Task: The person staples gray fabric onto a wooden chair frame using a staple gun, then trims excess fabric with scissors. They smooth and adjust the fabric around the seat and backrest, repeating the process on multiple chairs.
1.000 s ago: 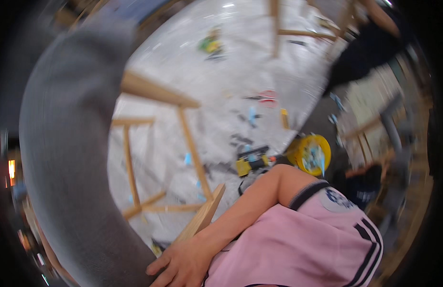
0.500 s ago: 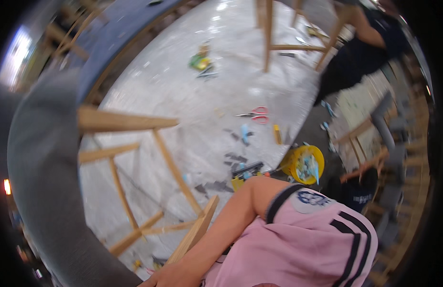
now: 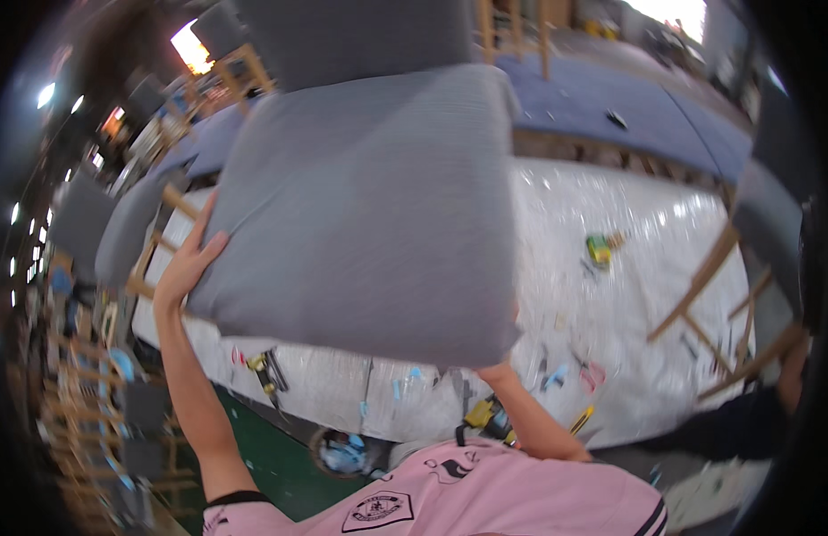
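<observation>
A grey upholstered chair [image 3: 369,214] is raised in front of me, its seat turned toward me and its backrest rising at the far side. My left hand [image 3: 189,263] grips the seat's left side, thumb on the fabric. At the near right corner, my right hand [image 3: 496,371] holds the seat from beneath, with most of its fingers hidden behind the padding. Below the chair lies a worktable [image 3: 557,214] covered in clear plastic. Two yellow-and-black power tools, a stapler-like one [image 3: 269,375] and another [image 3: 488,416], lie along its near edge.
Red-handled scissors [image 3: 592,375], a yellow cutter [image 3: 581,420] and a green-yellow object [image 3: 599,250] lie on the plastic. Another grey chair [image 3: 776,214] stands at right beside a person's arm [image 3: 792,380]. A bucket of blue scraps [image 3: 342,454] sits near me. Chairs are stacked at left.
The chair has turned from lying sideways, legs pointing right, to seat facing me. My left hand has come into view on its side. The view has swung left and up.
</observation>
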Available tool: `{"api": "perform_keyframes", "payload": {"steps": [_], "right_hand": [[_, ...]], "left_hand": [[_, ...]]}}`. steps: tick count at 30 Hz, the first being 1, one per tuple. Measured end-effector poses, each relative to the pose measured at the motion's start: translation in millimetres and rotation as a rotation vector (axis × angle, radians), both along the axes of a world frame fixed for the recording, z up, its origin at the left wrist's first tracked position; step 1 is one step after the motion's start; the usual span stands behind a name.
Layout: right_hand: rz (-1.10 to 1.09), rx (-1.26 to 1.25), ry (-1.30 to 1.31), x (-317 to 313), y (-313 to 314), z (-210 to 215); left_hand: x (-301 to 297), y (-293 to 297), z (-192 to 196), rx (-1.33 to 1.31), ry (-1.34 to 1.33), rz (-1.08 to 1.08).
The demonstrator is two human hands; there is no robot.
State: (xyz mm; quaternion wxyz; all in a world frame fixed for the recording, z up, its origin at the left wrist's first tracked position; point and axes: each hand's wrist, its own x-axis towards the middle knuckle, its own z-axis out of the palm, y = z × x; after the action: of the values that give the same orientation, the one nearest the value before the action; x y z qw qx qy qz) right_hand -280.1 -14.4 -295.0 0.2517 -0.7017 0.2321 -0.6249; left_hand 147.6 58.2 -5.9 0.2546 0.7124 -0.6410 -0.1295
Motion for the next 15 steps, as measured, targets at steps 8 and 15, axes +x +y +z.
{"api": "perform_keyframes", "payload": {"steps": [8,15], "right_hand": [[0.028,0.394,-0.421,-64.9,-131.1,-30.4],[-0.256,0.525,-0.273,-143.3,-202.9,44.2]], "left_hand": [[-83.2,-22.0,-28.1,-0.399,0.620,-0.200],[-217.2,-56.9,-55.7,-0.893,0.190,-0.212]]}}
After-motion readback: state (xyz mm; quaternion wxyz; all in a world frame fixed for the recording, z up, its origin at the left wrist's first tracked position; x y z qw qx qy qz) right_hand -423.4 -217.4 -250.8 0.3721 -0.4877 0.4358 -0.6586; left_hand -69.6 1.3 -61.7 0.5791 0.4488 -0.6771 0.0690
